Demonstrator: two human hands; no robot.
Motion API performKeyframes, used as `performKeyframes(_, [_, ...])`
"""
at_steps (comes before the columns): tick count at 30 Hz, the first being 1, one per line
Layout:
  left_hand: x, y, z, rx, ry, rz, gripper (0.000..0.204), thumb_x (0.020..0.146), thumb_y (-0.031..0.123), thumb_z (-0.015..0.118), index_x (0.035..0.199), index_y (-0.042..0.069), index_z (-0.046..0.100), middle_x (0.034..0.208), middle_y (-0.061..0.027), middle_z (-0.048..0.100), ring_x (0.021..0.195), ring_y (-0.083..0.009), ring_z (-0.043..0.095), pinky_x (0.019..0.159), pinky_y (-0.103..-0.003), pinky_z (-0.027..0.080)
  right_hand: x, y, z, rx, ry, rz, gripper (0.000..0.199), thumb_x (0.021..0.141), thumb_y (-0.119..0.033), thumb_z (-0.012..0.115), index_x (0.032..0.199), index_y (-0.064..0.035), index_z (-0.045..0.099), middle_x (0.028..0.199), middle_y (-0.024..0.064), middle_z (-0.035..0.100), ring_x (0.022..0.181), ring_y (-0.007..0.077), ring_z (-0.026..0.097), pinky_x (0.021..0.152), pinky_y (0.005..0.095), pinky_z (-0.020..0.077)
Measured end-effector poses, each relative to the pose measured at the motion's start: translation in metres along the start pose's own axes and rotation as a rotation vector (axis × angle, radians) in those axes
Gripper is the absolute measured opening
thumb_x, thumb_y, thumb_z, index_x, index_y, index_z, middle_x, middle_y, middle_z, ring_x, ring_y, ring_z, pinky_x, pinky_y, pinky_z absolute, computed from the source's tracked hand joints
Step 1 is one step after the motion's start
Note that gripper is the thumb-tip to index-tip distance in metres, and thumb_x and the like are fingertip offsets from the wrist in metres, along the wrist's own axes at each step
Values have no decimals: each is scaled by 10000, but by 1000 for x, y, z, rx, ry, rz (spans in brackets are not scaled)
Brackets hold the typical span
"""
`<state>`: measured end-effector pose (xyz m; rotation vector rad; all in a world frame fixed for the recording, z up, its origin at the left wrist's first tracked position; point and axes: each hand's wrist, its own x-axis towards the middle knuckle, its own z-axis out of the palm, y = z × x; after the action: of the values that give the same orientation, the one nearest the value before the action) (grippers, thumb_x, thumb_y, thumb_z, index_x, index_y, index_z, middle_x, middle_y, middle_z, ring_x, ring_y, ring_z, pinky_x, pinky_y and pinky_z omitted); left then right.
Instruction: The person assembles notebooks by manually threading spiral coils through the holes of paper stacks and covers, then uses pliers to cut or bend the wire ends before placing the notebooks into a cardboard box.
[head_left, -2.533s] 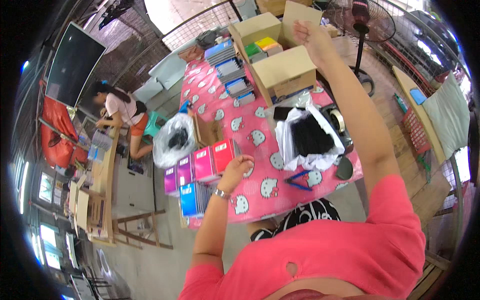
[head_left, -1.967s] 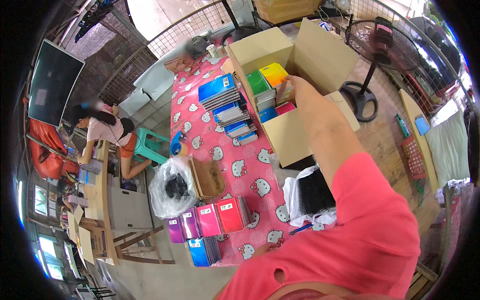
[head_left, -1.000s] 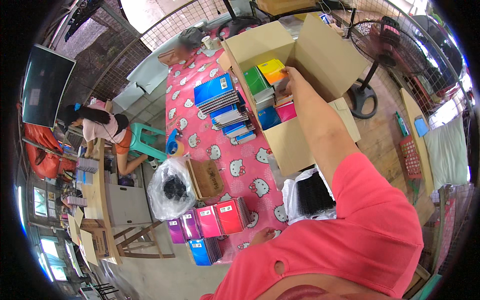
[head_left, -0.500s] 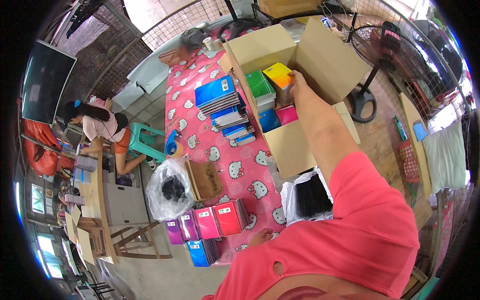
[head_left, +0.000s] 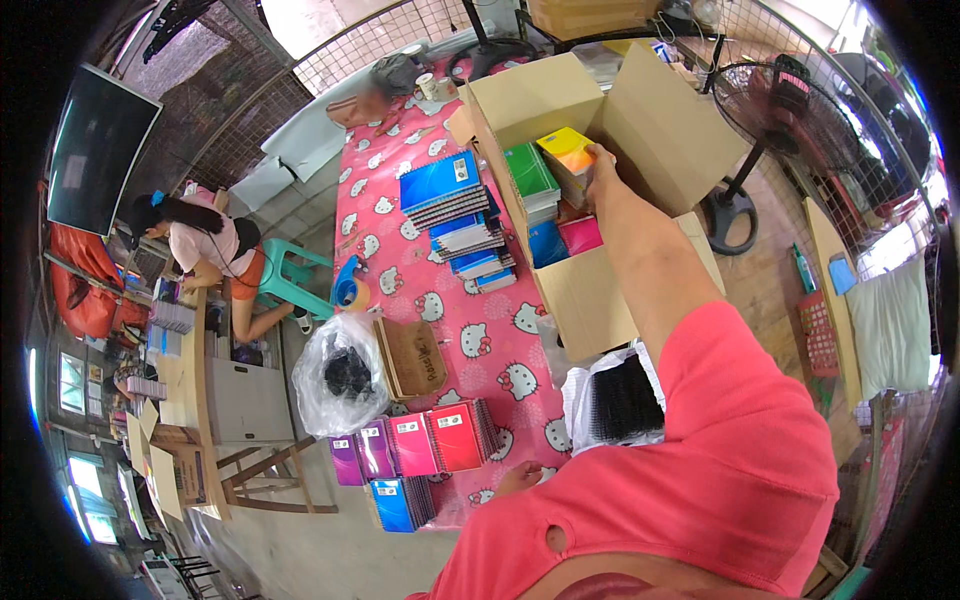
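Note:
My right hand (head_left: 601, 170) reaches into the open cardboard box (head_left: 640, 320) and grips the right side of a stack of yellow-orange notebooks (head_left: 566, 150). Green notebooks (head_left: 530, 172) stand in the box to their left. Nearer me in the box lie blue notebooks (head_left: 547, 243) and pink notebooks (head_left: 580, 234). My left hand (head_left: 520, 478) is low by the table's near edge, partly hidden by my shirt. It appears empty, its fingers loosely extended, right of the red spiral notebooks (head_left: 457, 436).
Stacked blue spiral notebooks (head_left: 440, 185) stand left of the box on the pink tablecloth (head_left: 480, 370). Purple notebooks (head_left: 377, 447), a clear plastic bag (head_left: 325, 400) and a small carton (head_left: 412, 360) sit nearer. Black combs (head_left: 625, 400) lie in white wrapping. Another person (head_left: 205, 240) works at a left bench.
The view has shifted slightly. My right hand stays on the yellow-orange notebooks, which show more of their side now. My left hand stays near the table edge.

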<state>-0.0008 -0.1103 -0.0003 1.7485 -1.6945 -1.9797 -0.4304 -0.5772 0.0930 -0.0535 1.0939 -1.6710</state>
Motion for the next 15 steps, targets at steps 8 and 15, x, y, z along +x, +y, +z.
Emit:
performKeyframes(8, [-5,-17,9,-21,59,-68,431,908,330,611,1236,53,578,1153,-121,660,1049,-247,638,901,-349,484,-6,34,34,27,9,301,579,751,-422,659,1233,-132,522,1268,162,567,1128,355,549,934,574,416])
performKeyframes(15, [-16,41,-15,-181,-31,106,365,943,220,576,1254,29,570,1137,-101,653,1044,-181,607,902,-315,473,5,27,39,170,-5,206,529,728,-296,644,1195,-66,542,1175,176,611,1035,374,598,909,597,436])
